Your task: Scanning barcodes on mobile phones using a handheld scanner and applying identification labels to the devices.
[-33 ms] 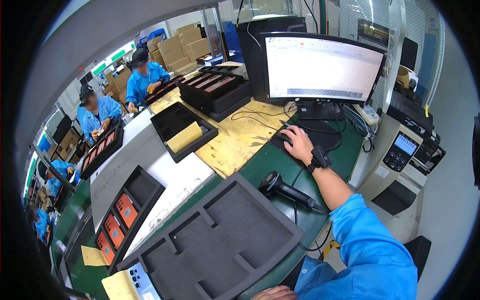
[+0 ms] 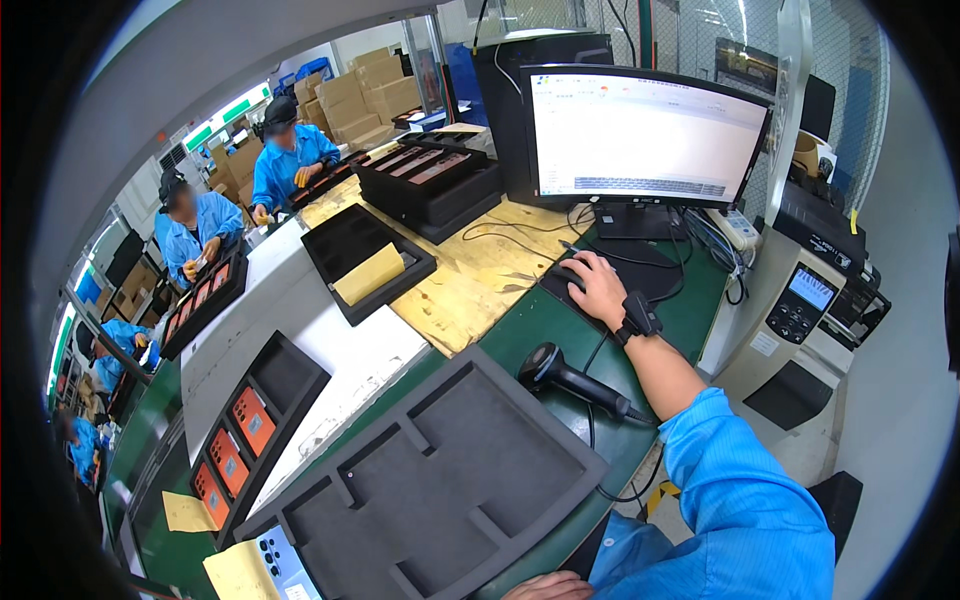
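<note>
My right hand (image 2: 597, 287) rests over a dark computer mouse (image 2: 568, 277) on a black mouse pad (image 2: 640, 272), its fingers curved round it. A black device is strapped at that wrist. At the lower edge only part of my left hand (image 2: 548, 587) shows, close to my body; its fingers are cut off from view. A black handheld barcode scanner (image 2: 575, 378) lies on the green bench between my right forearm and a large dark foam tray (image 2: 400, 500). By the tray's near left corner is a light blue phone (image 2: 287, 565) next to a yellow paper (image 2: 240, 572).
A monitor (image 2: 645, 135) stands behind the mouse, and a label printer (image 2: 800, 300) is at the right. Left lies a narrow tray (image 2: 318, 378) of orange phones (image 2: 254, 420). Beyond are a black tray (image 2: 345, 235), stacked trays (image 2: 430, 205) and co-workers in blue (image 2: 290, 160).
</note>
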A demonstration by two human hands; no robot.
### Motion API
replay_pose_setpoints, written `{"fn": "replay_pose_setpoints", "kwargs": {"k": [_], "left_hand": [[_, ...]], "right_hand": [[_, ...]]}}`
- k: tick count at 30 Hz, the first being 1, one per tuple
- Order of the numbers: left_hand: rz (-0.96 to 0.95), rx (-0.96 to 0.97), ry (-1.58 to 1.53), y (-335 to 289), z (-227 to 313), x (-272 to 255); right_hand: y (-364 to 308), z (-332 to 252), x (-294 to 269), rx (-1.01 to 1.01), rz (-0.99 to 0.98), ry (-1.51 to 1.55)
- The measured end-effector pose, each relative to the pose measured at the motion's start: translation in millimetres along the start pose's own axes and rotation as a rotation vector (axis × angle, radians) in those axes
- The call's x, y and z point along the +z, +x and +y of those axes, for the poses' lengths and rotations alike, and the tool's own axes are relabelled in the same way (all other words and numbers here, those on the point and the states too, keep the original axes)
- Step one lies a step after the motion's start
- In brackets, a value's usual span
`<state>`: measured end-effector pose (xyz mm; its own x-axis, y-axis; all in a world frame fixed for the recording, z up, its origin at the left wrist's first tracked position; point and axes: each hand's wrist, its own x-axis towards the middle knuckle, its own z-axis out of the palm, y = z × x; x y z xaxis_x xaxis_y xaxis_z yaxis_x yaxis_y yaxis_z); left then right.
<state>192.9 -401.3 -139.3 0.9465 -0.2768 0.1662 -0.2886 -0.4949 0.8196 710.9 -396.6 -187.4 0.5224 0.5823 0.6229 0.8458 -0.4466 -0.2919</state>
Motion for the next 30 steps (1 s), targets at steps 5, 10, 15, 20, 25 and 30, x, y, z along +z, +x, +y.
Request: {"fn": "replay_pose_setpoints", "kwargs": {"k": [5,10,15,20,25,30], "left_hand": [[-0.014,-0.015,-0.016,0,1,0],[-0.013,-0.012,-0.012,0,0,-1],[-0.009,-0.004,-0.006,1,-1,-2],[-0.02,-0.005,0.0,1,0,-2],[-0.005,-0.012,0.018,-1,3,4],[0.073,-0.051,-0.038,-3,0,5]], "right_hand": [[0,2,2,0.013,0.001,-0.004],[0,2,3,0.021,-0.009,0.007],[1,1,3,0.029,-0.008,0.007],[0,3,3,0.01,0.003,0.001],[0,-1,-7,-0.02,0.069,-0.029],[-17,-45,-40,0.057,0.183,0.279]]}}
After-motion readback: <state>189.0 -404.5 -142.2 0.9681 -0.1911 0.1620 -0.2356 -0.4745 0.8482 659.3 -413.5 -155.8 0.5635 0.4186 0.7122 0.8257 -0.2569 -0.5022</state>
